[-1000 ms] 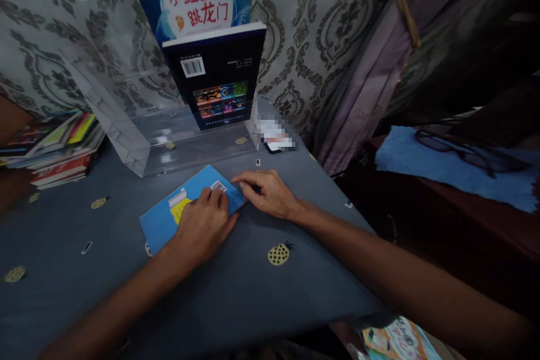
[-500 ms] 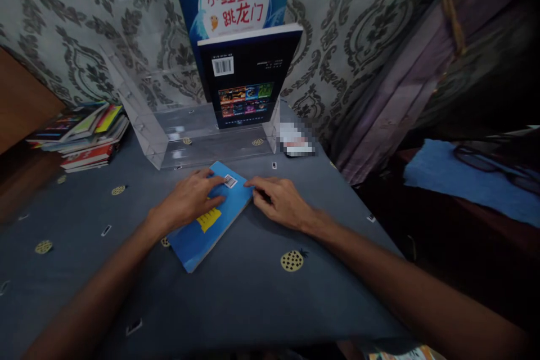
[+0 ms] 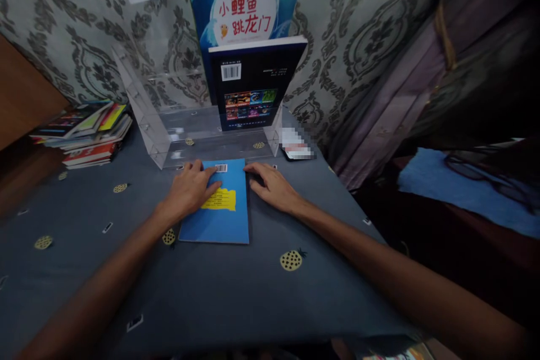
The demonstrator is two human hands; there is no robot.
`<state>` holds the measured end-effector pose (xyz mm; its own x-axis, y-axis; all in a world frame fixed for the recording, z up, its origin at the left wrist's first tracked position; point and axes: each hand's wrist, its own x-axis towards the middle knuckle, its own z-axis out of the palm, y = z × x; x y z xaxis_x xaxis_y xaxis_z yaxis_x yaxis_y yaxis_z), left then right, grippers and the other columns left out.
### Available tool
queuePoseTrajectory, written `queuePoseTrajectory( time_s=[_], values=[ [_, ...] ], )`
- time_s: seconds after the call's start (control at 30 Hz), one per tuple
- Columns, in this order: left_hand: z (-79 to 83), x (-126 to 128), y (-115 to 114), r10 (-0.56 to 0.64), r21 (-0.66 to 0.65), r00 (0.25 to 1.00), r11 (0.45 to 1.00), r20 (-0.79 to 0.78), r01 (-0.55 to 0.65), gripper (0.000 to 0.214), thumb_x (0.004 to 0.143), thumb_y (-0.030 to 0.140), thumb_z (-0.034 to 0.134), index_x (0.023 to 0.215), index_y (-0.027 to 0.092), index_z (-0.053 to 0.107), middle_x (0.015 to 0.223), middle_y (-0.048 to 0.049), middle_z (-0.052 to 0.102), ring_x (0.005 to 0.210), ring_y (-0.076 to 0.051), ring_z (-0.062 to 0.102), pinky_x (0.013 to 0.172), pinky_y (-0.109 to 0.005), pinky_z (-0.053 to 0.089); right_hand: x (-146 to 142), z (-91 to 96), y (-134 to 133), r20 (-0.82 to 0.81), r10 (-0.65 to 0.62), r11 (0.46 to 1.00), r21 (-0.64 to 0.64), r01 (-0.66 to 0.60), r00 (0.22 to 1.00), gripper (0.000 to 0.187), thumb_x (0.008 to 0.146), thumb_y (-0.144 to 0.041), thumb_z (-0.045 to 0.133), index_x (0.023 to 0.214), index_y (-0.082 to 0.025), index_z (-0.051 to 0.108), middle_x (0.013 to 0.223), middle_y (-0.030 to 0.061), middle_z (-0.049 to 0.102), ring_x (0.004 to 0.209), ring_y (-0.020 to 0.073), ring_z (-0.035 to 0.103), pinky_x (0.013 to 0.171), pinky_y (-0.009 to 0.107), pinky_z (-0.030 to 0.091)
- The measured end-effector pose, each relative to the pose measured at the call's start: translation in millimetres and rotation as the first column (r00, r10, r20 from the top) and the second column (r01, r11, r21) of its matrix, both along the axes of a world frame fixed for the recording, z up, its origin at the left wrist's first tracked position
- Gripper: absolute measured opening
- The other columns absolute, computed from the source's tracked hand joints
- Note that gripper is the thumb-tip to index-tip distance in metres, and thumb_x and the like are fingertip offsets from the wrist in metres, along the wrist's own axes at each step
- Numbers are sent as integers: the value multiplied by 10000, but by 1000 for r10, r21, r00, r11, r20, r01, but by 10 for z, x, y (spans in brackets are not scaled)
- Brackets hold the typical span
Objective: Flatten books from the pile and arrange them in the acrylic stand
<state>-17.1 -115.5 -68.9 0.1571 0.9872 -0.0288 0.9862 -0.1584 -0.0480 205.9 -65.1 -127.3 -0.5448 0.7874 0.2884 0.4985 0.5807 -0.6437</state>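
Observation:
A thin blue book [image 3: 223, 228] with a yellow patch and a barcode lies flat on the patterned tablecloth [image 3: 236, 298]. My left hand [image 3: 192, 187] rests over its left side, fingers spread and touching the cover. At the upper right edge of the book is my right hand [image 3: 272, 185], its index finger stretched to the corner and thumb apart. Just behind the book stands a clear acrylic rack [image 3: 147, 124]. In that rack a black book [image 3: 248, 79] leans with its back cover showing, in front of a teal book [image 3: 248, 5].
A pile of books and booklets [image 3: 90, 132] lies at the left back. Beside the rack's right end is a flat object, blurred out [image 3: 297, 146]. Eyeglasses [image 3: 485, 174] rest on a blue cloth [image 3: 442, 185] beyond the table's right edge, near a gathered curtain [image 3: 392, 90].
The blue book has turned from a slant to lie nearly square to the rack. Both hands have shifted slightly with it, and the camera view has tilted a little.

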Motion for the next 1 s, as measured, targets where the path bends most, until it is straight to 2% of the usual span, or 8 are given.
queuePoseTrajectory(
  time_s=[0.2, 0.33, 0.47, 0.57, 0.67, 0.8, 1.0],
  values=[
    [-35, 72, -19, 7, 53, 996, 999, -90, -2, 463, 1019, 430, 388, 1366, 179, 565, 1208, -178, 583, 1134, -372, 536, 764, -431, 530, -86, -49, 102, 18, -13, 1000, 1, 13, 1000, 346, 883, -191, 482, 1212, -183, 591, 1245, 126, 668, 1160, 281, 592, 1006, 501, 442],
    [3, 202, -95, -33, 39, 984, 998, -173, 40, 401, 1032, 311, 341, 1275, 127, 602, 1204, -190, 605, 1113, -364, 557, 750, -434, 539, -64, -79, 69, 4, -10, 999, 34, 10, 1000, 357, 908, -240, 498, 1247, -174, 591, 1271, 134, 661, 1194, 289, 578, 1034, 518, 434],
    [109, 285, -214, -247, -59, 956, 969, -156, 241, 310, 1015, 269, 418, 1220, 137, 609, 1203, -154, 605, 1134, -321, 555, 838, -433, 532, -21, -103, 38, 4, 26, 996, 86, -26, 1000, 355, 925, -235, 498, 1256, -189, 616, 1254, 116, 677, 1193, 281, 585, 1034, 505, 454],
    [185, 313, -335, -406, -167, 912, 904, -52, 393, 301, 986, 364, 523, 1212, 181, 599, 1224, -116, 591, 1143, -288, 548, 857, -405, 529, -7, -128, 19, 22, 67, 985, 156, -69, 998, 368, 920, -204, 506, 1263, -173, 634, 1261, 124, 677, 1207, 280, 582, 1049, 505, 455],
    [201, 353, -467, -487, -208, 873, 853, 12, 479, 369, 943, 438, 598, 1206, 179, 588, 1266, -118, 576, 1178, -299, 535, 902, -433, 517, -3, -145, -38, 44, 57, 978, 198, -65, 997, 379, 910, -188, 516, 1266, -151, 643, 1316, 144, 645, 1236, 290, 568, 1064, 535, 447],
    [183, 452, -596, -494, -190, 868, 857, -43, 478, 449, 917, 391, 646, 1264, 126, 539, 1316, -168, 559, 1245, -340, 501, 953, -478, 496, 29, -133, -219, 21, 68, 976, 204, -71, 997, 352, 918, -195, 527, 1240, -151, 662, 1377, 149, 608, 1274, 287, 549, 1075, 544, 447],
    [185, 551, -606, -494, -184, 858, 864, -137, 468, 288, 983, 274, 510, 1216, 111, 552, 1260, -166, 595, 1172, -318, 548, 860, -431, 537, 99, -67, -491, -70, 171, 972, 174, -156, 983, 314, 912, -145, 513, 1169, -147, 693, 1273, 132, 681, 1193, 256, 596, 1022, 496, 497]
  ],
)
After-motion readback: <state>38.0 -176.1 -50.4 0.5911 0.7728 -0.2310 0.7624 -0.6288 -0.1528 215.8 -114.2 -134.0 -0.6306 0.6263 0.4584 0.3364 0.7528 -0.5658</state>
